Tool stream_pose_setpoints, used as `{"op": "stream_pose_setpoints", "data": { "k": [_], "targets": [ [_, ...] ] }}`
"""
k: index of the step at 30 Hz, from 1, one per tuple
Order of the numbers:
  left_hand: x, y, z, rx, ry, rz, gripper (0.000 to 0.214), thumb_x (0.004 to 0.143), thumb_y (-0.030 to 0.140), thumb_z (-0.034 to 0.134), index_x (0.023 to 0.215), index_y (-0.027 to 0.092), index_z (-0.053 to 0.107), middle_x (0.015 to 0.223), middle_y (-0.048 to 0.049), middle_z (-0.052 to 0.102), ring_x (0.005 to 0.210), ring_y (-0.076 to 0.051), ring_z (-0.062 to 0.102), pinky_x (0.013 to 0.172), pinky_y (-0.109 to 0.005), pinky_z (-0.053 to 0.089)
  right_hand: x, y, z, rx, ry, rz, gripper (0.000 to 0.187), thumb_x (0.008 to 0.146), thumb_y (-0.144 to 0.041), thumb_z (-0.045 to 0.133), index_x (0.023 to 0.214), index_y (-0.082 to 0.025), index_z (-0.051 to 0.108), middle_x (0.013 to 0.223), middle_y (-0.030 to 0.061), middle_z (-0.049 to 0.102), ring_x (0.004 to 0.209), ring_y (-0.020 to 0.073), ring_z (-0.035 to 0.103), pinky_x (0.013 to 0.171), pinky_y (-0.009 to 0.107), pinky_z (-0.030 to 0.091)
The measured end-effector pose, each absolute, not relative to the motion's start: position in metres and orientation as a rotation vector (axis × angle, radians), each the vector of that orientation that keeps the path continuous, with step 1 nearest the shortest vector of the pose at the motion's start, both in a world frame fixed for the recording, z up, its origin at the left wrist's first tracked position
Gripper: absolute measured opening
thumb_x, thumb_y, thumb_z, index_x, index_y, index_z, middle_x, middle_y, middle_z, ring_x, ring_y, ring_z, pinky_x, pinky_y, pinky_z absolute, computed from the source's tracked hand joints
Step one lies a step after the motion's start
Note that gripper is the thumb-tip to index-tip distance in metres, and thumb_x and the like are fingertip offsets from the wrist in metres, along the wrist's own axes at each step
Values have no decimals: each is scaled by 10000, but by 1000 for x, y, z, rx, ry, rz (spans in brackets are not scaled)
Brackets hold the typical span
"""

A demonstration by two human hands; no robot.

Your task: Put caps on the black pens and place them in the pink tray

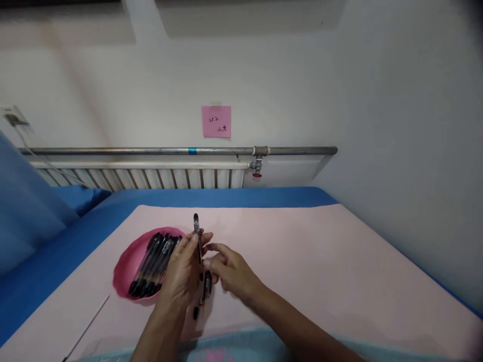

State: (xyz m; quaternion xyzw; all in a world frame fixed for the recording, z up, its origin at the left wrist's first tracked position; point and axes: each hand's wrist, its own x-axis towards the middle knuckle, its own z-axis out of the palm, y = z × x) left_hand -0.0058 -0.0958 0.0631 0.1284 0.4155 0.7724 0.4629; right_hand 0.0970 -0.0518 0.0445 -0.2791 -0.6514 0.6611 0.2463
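Observation:
My left hand point(181, 274) is closed round a black pen point(197, 236) that stands nearly upright, its top poking above my fingers. My right hand point(230, 271) sits just to the right, fingers curled and pinching a small dark piece point(207, 281) low on the pen, maybe its cap. To the left of my left hand lies a pink bowl point(126, 266) with several black pens point(154, 264) stacked in it. All of this rests on a pale pink sheet point(302, 271).
A thin pen refill point(87, 327) lies on the sheet at the lower left. Blue cloth point(56, 251) borders the sheet at the left and back. Behind are a radiator point(151, 177), a metal pipe point(181, 150) and a pink note point(216, 121) on the wall.

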Motion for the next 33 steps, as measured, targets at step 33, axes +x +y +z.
{"op": "stream_pose_setpoints", "data": {
  "k": [33],
  "targets": [
    [-42,-115,72,565,1026,1725,317,676,283,659,936,111,601,507,83,372,363,7,247,360,-140,218,111,-40,55,-561,-1653,2384,253,682,-213,495,879,-127,629,595,-14,564,378,27,262,363,181,121]
  ]
}}
